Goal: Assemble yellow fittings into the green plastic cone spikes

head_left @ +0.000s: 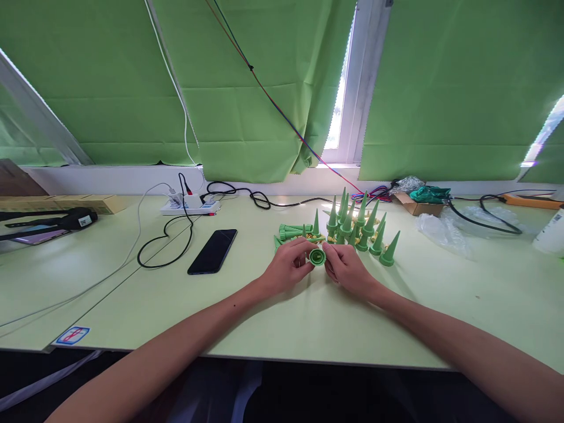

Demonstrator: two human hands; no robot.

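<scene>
My left hand [288,265] grips a green cone [317,257] between thumb and fingers, its round hollow base turned toward me. Close by on the right, my right hand [349,267] has its fingers pressed together beside the cone's rim; what they hold, if anything, is too small to make out. Beyond my hands, several green cones [388,252] stand upright on their bases. More green cones [293,230] lie on their sides at the left of the group, with small gold-coloured pieces scattered among them.
A black phone [212,251] lies left of my hands on the pale table [343,335]. Behind it are a power strip [191,205] and loose cables. At the right are an open cardboard box [418,205], plastic bags [443,232] and a white bottle [550,235].
</scene>
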